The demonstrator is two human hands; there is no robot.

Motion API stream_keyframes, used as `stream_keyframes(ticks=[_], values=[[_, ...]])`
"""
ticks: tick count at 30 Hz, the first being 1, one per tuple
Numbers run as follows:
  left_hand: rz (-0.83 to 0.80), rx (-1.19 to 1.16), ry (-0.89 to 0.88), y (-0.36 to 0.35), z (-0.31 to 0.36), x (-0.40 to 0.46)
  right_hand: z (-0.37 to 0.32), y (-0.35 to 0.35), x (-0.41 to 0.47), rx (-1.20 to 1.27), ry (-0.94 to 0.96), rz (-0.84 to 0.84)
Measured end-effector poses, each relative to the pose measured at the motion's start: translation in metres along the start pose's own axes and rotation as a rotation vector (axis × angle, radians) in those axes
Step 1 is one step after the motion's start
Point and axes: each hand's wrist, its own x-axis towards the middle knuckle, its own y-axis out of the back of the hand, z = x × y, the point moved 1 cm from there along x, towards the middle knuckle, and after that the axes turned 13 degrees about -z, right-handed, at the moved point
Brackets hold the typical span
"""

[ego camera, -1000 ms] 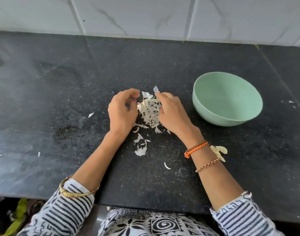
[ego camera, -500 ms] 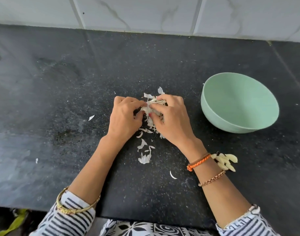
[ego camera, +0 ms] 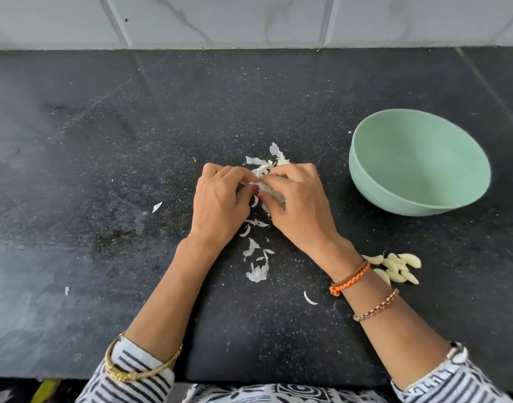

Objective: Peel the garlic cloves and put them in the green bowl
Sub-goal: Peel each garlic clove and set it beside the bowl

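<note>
Hands, left [ego camera: 220, 202] and right [ego camera: 299, 205], curl around garlic [ego camera: 267, 189].

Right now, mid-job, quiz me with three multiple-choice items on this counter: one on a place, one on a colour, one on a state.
1. Where do the peeled garlic cloves lie?
A. in the bowl
B. on the counter beside the right wrist
C. by the wall

2. What colour is the bowl?
A. red
B. white
C. green

3. What are both hands doing?
A. pinching garlic skins
B. resting flat
C. lifting the bowl

Answers: 1 B, the cloves lie in a cluster nearer than the bowl; 2 C, pale green throughout; 3 A, left hand and right hand meet on the garlic skins.
</note>
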Motion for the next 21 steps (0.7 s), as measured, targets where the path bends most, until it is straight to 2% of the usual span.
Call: stream_keyframes(ticks=[4,8,13,16,17,19,21], values=[[0.035,-0.166,0.029,0.006,0.011,-0.002,0.001,0.004,0.000,0.081,-0.027,-0.013],[0.037,-0.385,0.104,0.009,0.018,-0.003,-0.005,0.010,-0.004,0.173,-0.076,0.069],[-0.004,-0.468,0.107,0.009,0.020,-0.004,-0.006,0.014,-0.004,0.460,-0.191,-0.022],[0.037,-0.783,0.127,0.010,0.021,-0.003,-0.004,0.018,-0.004,0.580,-0.230,-0.009],[0.063,-0.822,0.134,0.012,0.019,-0.002,-0.004,0.018,-0.004,0.600,-0.242,-0.002],[0.090,-0.717,0.142,0.012,0.012,-0.001,-0.003,0.017,-0.005,0.613,-0.258,0.010],[0.104,-0.488,0.125,0.011,0.009,-0.002,-0.002,0.017,-0.006,0.612,-0.261,0.029]])
